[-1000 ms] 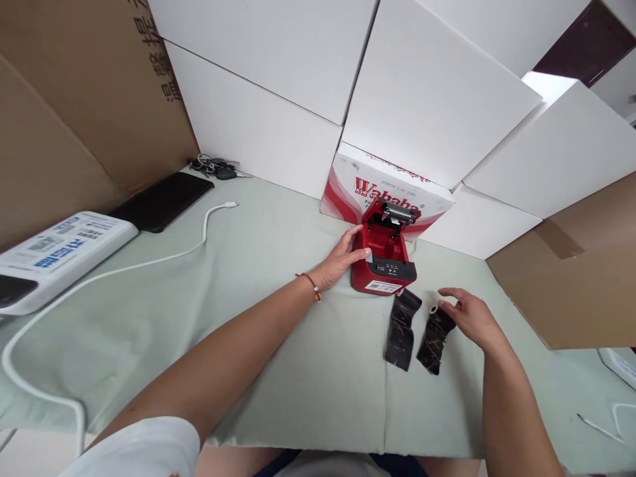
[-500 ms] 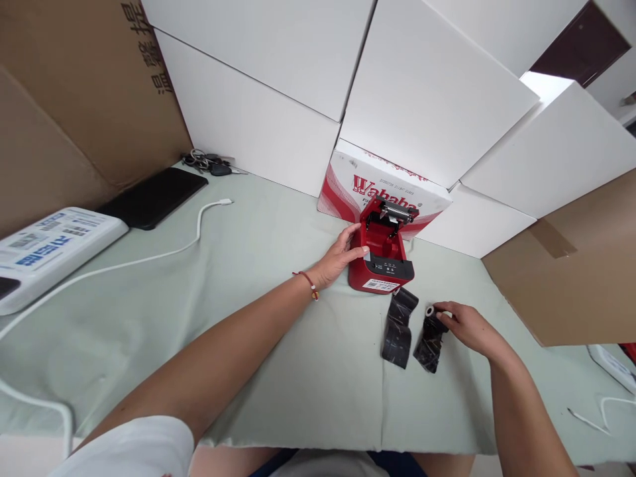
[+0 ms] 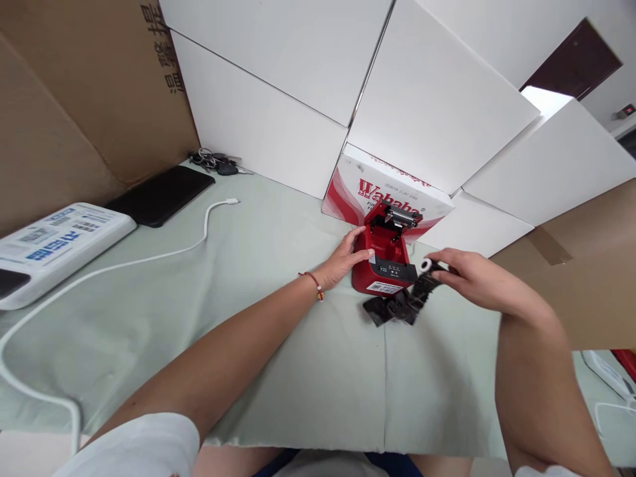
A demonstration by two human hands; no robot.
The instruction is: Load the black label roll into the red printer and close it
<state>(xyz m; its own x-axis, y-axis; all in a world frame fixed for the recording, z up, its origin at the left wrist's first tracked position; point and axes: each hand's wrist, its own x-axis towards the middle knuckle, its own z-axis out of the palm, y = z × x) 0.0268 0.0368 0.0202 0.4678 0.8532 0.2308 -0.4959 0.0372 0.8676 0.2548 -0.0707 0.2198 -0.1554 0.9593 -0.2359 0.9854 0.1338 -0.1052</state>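
Note:
A small red printer [image 3: 385,255] with its lid open stands on the pale green tabletop [image 3: 248,318]. My left hand [image 3: 348,255] rests against the printer's left side, fingers curled on it. My right hand [image 3: 472,278] pinches a black ribbon roll [image 3: 427,271] by its white core, lifted just right of the printer. The ribbon's loose black strip [image 3: 392,308] trails down and bunches on the table in front of the printer.
A red-and-white box [image 3: 382,189] leans behind the printer against stacked white boxes [image 3: 427,93]. Cardboard boxes [image 3: 74,86] flank both sides. At the left lie a black phone [image 3: 159,195], keys [image 3: 213,162], a white cable [image 3: 149,258] and a white device [image 3: 50,245].
My right hand closed on the right-hand ribbon roll, lifted it off the table and carried it up toward the printer. The strips, flat before, are now bunched. My left hand stayed put.

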